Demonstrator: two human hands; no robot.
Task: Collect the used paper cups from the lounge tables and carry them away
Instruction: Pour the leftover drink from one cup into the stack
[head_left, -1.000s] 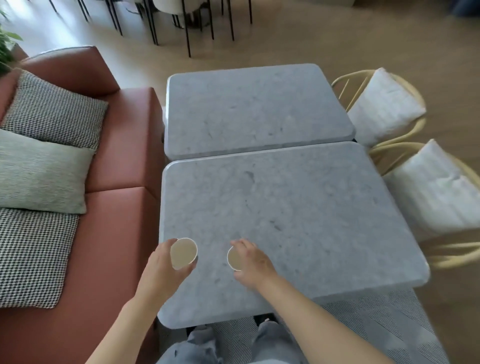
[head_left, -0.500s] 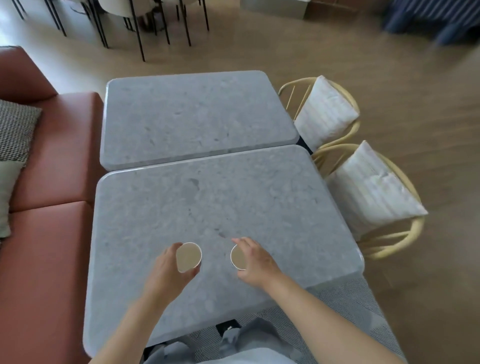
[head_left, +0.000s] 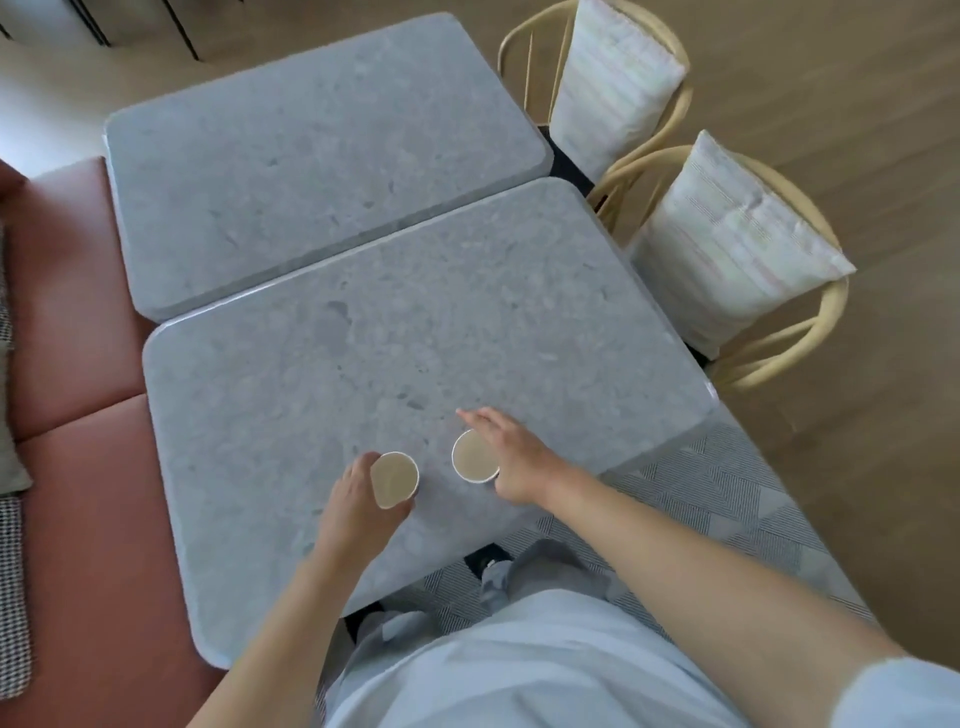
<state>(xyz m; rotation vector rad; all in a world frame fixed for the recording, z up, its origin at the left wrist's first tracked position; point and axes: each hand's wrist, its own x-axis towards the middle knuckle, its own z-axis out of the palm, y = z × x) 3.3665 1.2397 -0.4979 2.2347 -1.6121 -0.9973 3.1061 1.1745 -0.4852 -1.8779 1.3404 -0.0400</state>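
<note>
Change since 1 second ago: the right hand (head_left: 511, 462), which lay curled over its cup, now has its fingers (head_left: 480, 417) straightened and spread past the cup's far side. The left hand (head_left: 358, 499) has kept its grip throughout. The view has also swung right, so less of the red sofa (head_left: 72, 364) shows.

We count 2 paper cups, both upright with open mouths up, over the near part of the near desk (head_left: 415, 332). We see nothing else on this desk, nor on the far desk (head_left: 311, 140) butted against it.

Left cup (head_left: 395, 479): the left hand wraps it from the left side, thumb and fingers curled round the wall. It looks raised off the desk, though we cannot confirm the gap from this angle.

Right cup (head_left: 474, 455): it sits just left of the right palm. The fingers are released and extended beyond the rim, not closed on the wall (contact between palm and cup is uncertain).

Our reading: the left cup is secured, the right one is not yet grasped. The right hand seems to be resetting for a better hold. Carry-away cannot start until it closes.

2 cushioned wooden chairs (head_left: 779, 312) stand at the right edge.
</note>
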